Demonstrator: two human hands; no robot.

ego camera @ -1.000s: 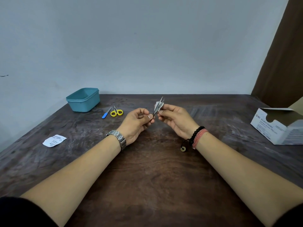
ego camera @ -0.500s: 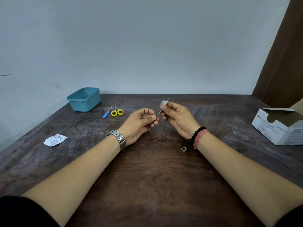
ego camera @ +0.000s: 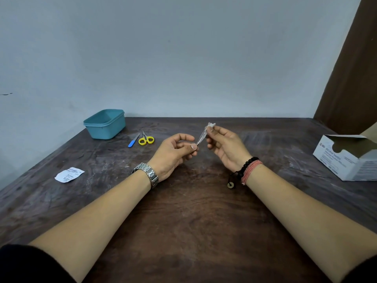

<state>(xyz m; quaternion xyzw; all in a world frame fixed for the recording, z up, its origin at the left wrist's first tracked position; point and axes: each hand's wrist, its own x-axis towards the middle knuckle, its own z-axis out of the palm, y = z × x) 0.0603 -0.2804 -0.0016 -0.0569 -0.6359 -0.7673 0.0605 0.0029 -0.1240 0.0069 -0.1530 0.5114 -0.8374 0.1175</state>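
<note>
Both hands are raised above the middle of the dark wooden table [ego camera: 189, 221]. My left hand [ego camera: 173, 154] pinches the lower end of a thin metal instrument [ego camera: 201, 137] that looks like tweezers, slanting up to the right. My right hand [ego camera: 226, 148] pinches a small white pad [ego camera: 211, 125] round the instrument's upper end, between thumb and fingertips. The instrument's tip is hidden under the pad.
A teal plastic tub [ego camera: 105, 123] stands at the back left. Beside it lie a blue-handled tool [ego camera: 133, 140] and yellow-handled scissors [ego camera: 146, 138]. A torn white wrapper [ego camera: 69, 175] lies at the left. An open white carton [ego camera: 346, 156] sits at the right edge.
My right hand has slid the white pad up along the instrument toward its far end. The hands have drawn slightly apart. The left hand keeps its pinch on the lower end.
</note>
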